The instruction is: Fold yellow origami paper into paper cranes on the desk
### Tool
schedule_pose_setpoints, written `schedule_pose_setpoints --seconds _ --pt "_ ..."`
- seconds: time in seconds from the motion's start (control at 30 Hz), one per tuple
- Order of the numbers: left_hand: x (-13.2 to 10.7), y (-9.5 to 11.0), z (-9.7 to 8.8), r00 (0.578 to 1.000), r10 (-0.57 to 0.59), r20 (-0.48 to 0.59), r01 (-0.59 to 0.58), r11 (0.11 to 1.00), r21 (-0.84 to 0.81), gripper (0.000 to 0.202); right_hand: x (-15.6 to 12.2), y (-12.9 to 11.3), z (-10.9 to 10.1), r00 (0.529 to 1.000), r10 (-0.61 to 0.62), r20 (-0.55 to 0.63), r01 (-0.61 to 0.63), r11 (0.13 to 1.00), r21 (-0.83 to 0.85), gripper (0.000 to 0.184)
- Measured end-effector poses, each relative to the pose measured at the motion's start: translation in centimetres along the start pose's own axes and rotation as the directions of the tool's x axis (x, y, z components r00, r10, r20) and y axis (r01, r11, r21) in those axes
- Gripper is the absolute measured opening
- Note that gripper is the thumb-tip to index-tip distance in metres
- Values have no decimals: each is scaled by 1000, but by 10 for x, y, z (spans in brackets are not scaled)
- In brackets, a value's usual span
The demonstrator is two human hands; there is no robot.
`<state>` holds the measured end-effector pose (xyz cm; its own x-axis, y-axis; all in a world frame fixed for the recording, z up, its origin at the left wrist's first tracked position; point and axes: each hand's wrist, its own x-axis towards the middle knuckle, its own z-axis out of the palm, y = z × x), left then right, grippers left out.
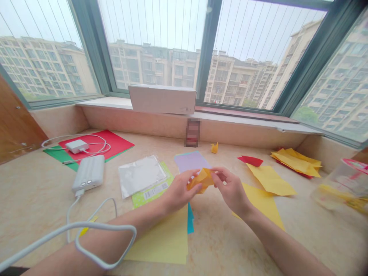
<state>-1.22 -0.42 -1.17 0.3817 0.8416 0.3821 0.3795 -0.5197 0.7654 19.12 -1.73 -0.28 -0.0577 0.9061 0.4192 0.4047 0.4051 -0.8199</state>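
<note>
Between my two hands is a small folded piece of orange-yellow paper [203,178], held up above the counter. My left hand [184,188] grips its left side between thumb and fingers. At the right end, my right hand [230,188] pinches the paper with thumb and fingertips. A lilac sheet [191,160] lies just behind the hands. Under my left forearm are pale yellow sheets [163,241] and a strip of blue paper [190,220]. A small folded orange paper figure [214,148] stands farther back.
Yellow sheets [271,180] and a red piece [250,160] lie to the right, near a clear plastic container [336,188]. At left are a white power bank [89,172], an adapter [77,146] on red paper [119,143], and a looping white cable [105,226] crossing over my left forearm.
</note>
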Motion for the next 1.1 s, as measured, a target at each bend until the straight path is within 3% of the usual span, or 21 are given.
schedule_pose_setpoints --seconds 0.1,0.27,0.4,0.53,0.63,0.8,0.97,1.1 --pt "-1 9 -5 998 67 -4 -67 997 -33 29 -2 -2 -1 1000 19 -14 -18 997 72 31" --pt "-2 13 -6 992 118 -35 -121 985 -124 33 -3 -4 -4 999 -26 -19 27 999 44 25" --pt "-4 12 -4 998 63 -13 -64 959 -275 40 -4 -6 -4 997 -62 -37 59 995 -76 16" --pt "-5 11 -2 1000 11 28 2 902 -432 41 -4 -8 -6 994 -84 -63 78 992 -98 23" --pt "-5 10 -1 999 21 36 -2 885 -465 40 -3 -9 -7 989 -98 -112 85 989 -121 32" --pt "-4 11 1 997 -16 72 51 854 -517 39 -3 -7 -8 962 -205 -179 157 955 -250 15" --pt "-4 12 1 998 -32 60 59 840 -540 39 -5 -9 -9 937 -327 -119 272 902 -337 11" --pt "-4 12 0 998 -15 55 41 858 -513 40 -8 -13 -8 948 -304 -91 258 905 -339 9"
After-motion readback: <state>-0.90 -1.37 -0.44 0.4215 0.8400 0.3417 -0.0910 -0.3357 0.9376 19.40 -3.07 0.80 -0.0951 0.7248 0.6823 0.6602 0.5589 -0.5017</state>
